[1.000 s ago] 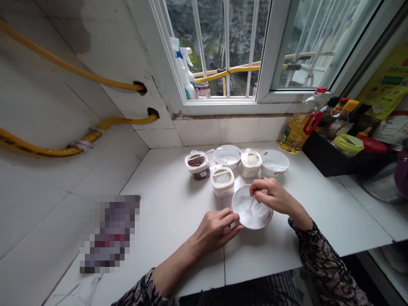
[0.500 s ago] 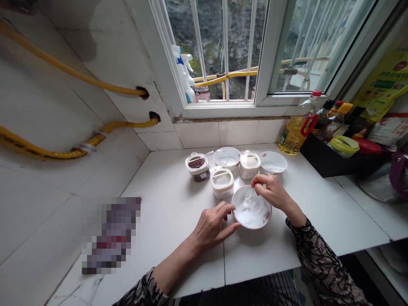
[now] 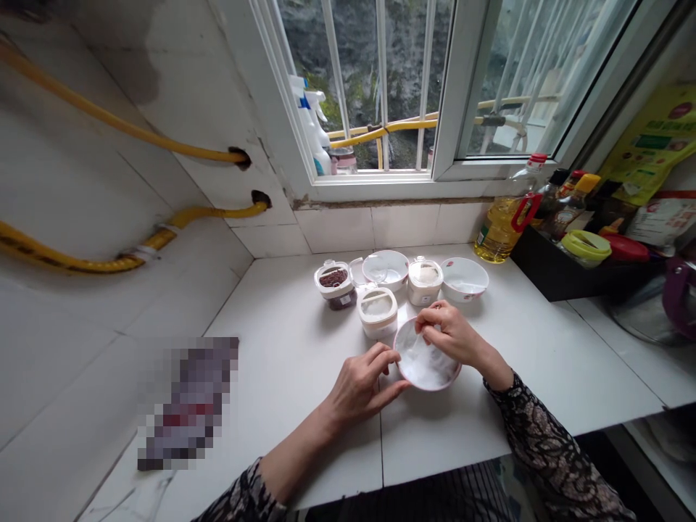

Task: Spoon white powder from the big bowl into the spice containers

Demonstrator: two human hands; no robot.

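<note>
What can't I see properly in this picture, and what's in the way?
In the head view:
Dark thing, left on the counter: big pixel blocks cover it.
White utensil: the right hand hides its top.
Bowl: that hand covers part of its rim.
Purple handle: cut off by the right edge.
Jar labels: too small to read.

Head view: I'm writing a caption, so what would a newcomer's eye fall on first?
Probably the bowl of white stuff on the counter, right of centre, with the left hand at its rim and the right hand over it. Next, perhaps, the yellow hoses along the wall at left and the bottle of yellow liquid at the counter's back right.
</note>
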